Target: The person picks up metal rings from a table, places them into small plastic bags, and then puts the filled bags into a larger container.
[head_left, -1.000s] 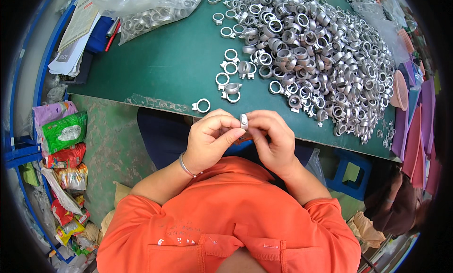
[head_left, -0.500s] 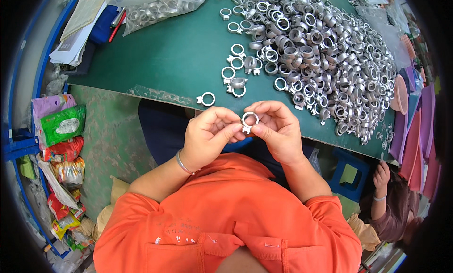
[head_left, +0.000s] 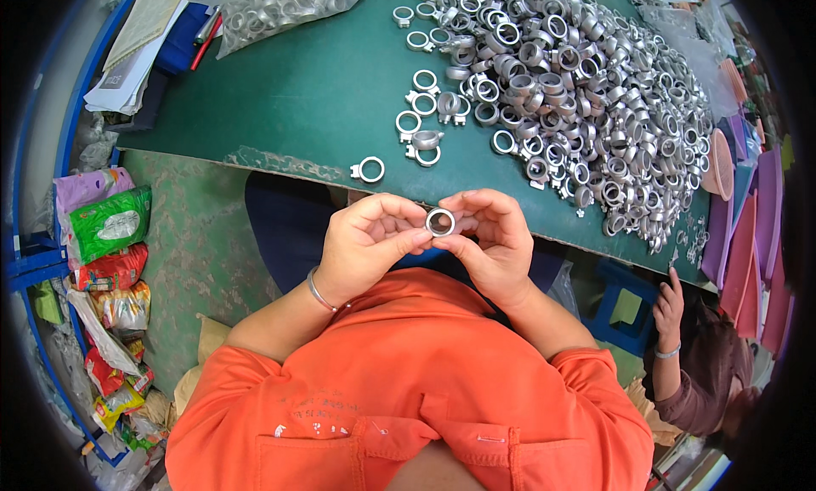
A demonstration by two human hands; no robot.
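Observation:
My left hand [head_left: 365, 236] and my right hand [head_left: 495, 251] are raised at the near edge of the green table [head_left: 280, 117]. Between their thumbs and fingertips they pinch one small silver metal ring [head_left: 441, 234], its round opening facing up. Any lug on this ring is hidden by the fingers. Just beyond my left hand a single ring with a small lug [head_left: 358, 172] lies flat near the table's edge. Past my fingertips sits a loose cluster of rings [head_left: 408, 124]. Farther right, a big heap of the same metal rings [head_left: 586, 109] covers the table.
A clear plastic bag of rings [head_left: 289, 19] lies at the far left, beside papers [head_left: 127, 75] and pens [head_left: 206, 41]. Bright packets [head_left: 110, 223] line the left rack. Another person's hand [head_left: 670, 308] is at the right, near a blue stool [head_left: 625, 317] and purple and pink bins [head_left: 748, 262].
The ring has turned between my fingers: its lug showed toward me before and is now out of sight. My hands have shifted slightly left. The other person's hand has risen, fingers extended.

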